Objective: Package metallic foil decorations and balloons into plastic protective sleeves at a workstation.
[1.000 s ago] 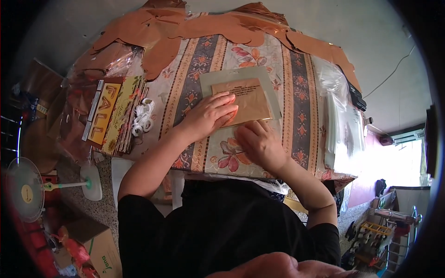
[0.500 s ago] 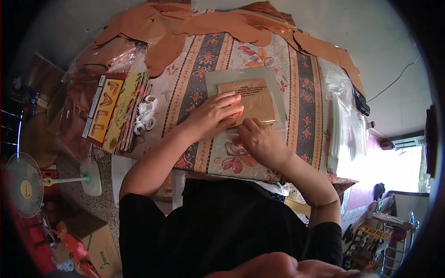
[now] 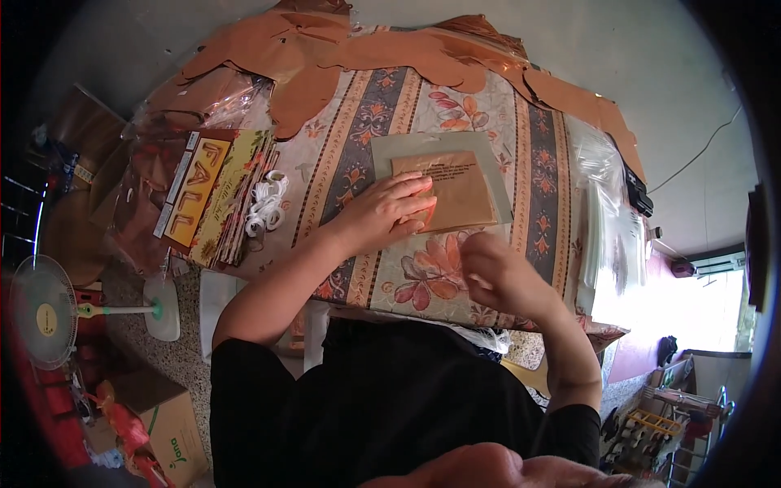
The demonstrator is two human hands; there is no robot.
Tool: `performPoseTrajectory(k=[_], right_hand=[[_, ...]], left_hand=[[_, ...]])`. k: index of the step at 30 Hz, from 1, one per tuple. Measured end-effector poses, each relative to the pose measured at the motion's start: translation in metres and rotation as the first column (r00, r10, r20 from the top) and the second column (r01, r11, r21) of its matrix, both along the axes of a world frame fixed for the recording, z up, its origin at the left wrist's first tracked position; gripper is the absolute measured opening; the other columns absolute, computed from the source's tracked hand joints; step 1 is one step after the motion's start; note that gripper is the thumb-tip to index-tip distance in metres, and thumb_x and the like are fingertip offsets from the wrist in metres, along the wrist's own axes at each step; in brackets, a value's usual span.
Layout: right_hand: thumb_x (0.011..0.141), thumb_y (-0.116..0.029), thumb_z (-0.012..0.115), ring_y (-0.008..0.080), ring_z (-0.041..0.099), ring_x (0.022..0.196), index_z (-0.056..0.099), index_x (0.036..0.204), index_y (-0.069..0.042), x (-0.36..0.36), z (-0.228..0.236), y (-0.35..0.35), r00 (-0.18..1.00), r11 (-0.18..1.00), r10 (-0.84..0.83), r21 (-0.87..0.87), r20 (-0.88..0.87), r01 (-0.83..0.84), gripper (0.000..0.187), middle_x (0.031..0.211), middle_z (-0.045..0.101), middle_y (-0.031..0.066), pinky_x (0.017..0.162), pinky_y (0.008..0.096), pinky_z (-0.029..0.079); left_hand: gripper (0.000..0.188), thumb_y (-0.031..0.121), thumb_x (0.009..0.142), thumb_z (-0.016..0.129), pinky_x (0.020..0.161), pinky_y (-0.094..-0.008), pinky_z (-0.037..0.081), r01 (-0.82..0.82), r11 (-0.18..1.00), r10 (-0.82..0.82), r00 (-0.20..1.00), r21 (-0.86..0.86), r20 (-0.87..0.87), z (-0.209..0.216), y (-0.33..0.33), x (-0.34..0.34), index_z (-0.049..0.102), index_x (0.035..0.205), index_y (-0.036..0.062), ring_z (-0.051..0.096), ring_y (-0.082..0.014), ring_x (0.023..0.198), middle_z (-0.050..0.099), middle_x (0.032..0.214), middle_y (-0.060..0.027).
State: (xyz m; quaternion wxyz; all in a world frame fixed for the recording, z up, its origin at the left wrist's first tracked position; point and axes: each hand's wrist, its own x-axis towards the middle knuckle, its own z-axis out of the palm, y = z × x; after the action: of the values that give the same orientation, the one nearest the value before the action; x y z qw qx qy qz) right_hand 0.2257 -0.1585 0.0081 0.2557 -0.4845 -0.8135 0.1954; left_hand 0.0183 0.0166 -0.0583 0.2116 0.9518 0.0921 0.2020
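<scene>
A clear plastic bag (image 3: pixel 500 183) lies on the patterned tablecloth with a flat copper-brown folded piece (image 3: pixel 460 203) inside it and dark print on its front. Across the left part of the bag rests my left hand (image 3: pixel 382 210), its fingers stretched out and pressing lightly on the plastic. A small orange-red patch shows beneath those fingers. My right hand (image 3: pixel 504 276) is held apart from the bag, nearer to me and to the right, over the cloth's flower print. Its fingers are curled in and slightly blurred; anything inside them is hidden.
Left of the bag stands a stack of printed autumn cards (image 3: pixel 207 195), with white string coils (image 3: pixel 267 199) beside it. Brown foil-like sheets (image 3: pixel 305 93) spread along the far edge. Clear plastic sleeves (image 3: pixel 602 236) are piled at the right, near a black object (image 3: pixel 637 193). A fan (image 3: pixel 45 313) stands lower left.
My right hand has left the bag's near edge and moved toward me and right. My left hand stays on the bag. The whole view has shifted slightly.
</scene>
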Motion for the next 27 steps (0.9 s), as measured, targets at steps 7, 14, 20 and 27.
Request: performPoseTrajectory(k=[7, 14, 20, 27], right_hand=[[0.085, -0.004, 0.057, 0.0083, 0.050, 0.048, 0.046, 0.076, -0.006, 0.082, 0.049, -0.109, 0.230, 0.871, -0.397, -0.287, -0.888, 0.399, 0.014, 0.060, 0.047, 0.0049, 0.041, 0.0249, 0.045], [0.081, -0.016, 0.072, 0.0221, 0.063, 0.067, 0.065, 0.078, -0.002, 0.067, 0.025, -0.115, 0.979, 0.774, -0.193, -0.623, -0.057, 0.116, 0.015, 0.072, 0.062, 0.0090, 0.059, 0.0324, 0.047], [0.080, -0.016, 0.071, 0.0312, 0.063, 0.066, 0.055, 0.068, -0.002, 0.039, 0.009, -0.113, 0.916, 0.862, -0.382, -0.310, 0.127, 0.402, 0.024, 0.069, 0.060, 0.0118, 0.059, 0.0395, 0.049], [0.079, -0.031, 0.077, 0.0266, 0.063, 0.061, 0.063, 0.098, -0.009, 0.019, -0.026, -0.093, 0.920, 0.920, -0.391, -0.029, 0.031, 0.392, 0.032, 0.070, 0.061, 0.0070, 0.054, 0.0370, 0.050]], left_hand=[[0.043, 0.012, 0.088, 0.062, 0.112, -0.0405, 0.033, 0.026, 0.997, -0.026, 1.000, -0.070, 0.011, 0.003, 0.001, 0.000, 0.058, 0.130, 0.0063, 0.039, -0.0288, 0.137, 0.047, 0.144, -0.0136], [0.042, 0.011, 0.088, 0.063, 0.113, -0.0416, 0.033, 0.109, 0.994, -0.109, 0.994, -0.019, -0.010, 0.014, -0.019, 0.001, 0.058, 0.129, 0.0026, 0.039, -0.0296, 0.138, 0.047, 0.144, -0.0132], [0.046, 0.024, 0.085, 0.068, 0.110, -0.0436, 0.036, 0.153, 0.988, -0.149, 0.982, 0.026, -0.113, 0.030, -0.069, -0.031, 0.059, 0.124, 0.0006, 0.041, -0.0291, 0.137, 0.049, 0.142, -0.0125], [0.040, 0.017, 0.076, 0.076, 0.109, -0.0424, 0.040, 0.146, 0.986, -0.137, 0.985, 0.078, -0.104, 0.029, -0.095, -0.050, 0.064, 0.112, 0.0018, 0.044, -0.0308, 0.134, 0.050, 0.140, -0.0149]])
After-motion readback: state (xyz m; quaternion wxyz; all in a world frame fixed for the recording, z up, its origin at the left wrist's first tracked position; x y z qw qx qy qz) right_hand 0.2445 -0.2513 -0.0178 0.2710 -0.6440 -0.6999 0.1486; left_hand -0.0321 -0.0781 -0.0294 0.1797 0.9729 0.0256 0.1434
